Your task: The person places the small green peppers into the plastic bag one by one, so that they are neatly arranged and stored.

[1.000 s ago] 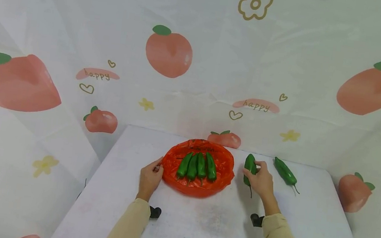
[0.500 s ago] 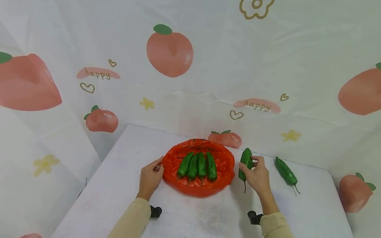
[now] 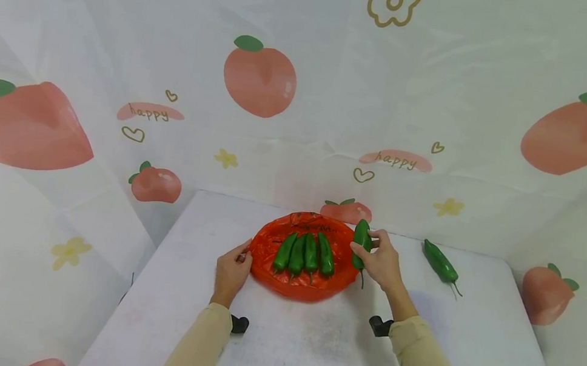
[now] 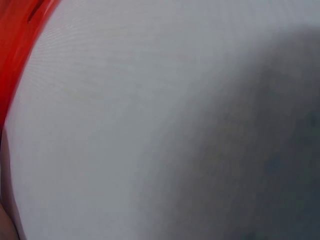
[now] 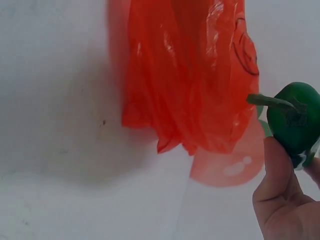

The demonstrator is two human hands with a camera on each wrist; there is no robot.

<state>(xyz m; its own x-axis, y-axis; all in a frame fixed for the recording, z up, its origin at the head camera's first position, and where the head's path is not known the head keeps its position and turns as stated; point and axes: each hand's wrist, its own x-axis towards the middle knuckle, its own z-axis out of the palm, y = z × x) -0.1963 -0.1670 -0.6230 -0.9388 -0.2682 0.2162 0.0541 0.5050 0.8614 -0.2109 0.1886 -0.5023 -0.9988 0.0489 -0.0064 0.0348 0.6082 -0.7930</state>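
In the head view a round, shallow dish (image 3: 293, 292) wrapped in a red plastic bag sits toward the back of the table. Several green chili peppers (image 3: 296, 258) lie side by side in it, stems toward me. My left hand (image 3: 231, 274) grips the dish's left rim. My right hand (image 3: 384, 262) pinches another green chili pepper (image 3: 360, 240) between thumb and fingers, overlapping the dish's right rim in this view. The right wrist view shows this pepper's stem end (image 5: 295, 120) beside the red plastic (image 5: 190, 75). Only a red edge (image 4: 17, 45) shows in the left wrist view.
One more green chili pepper (image 3: 440, 263) lies on the white table (image 3: 305, 355) to the right of my right hand. A white cloth wall (image 3: 306, 166) printed with fruit stands right behind the table and along both sides.
My right hand has carried the chili pepper leftward, from the table right of the dish to the dish's right rim. The left hand and the dish have stayed in place.
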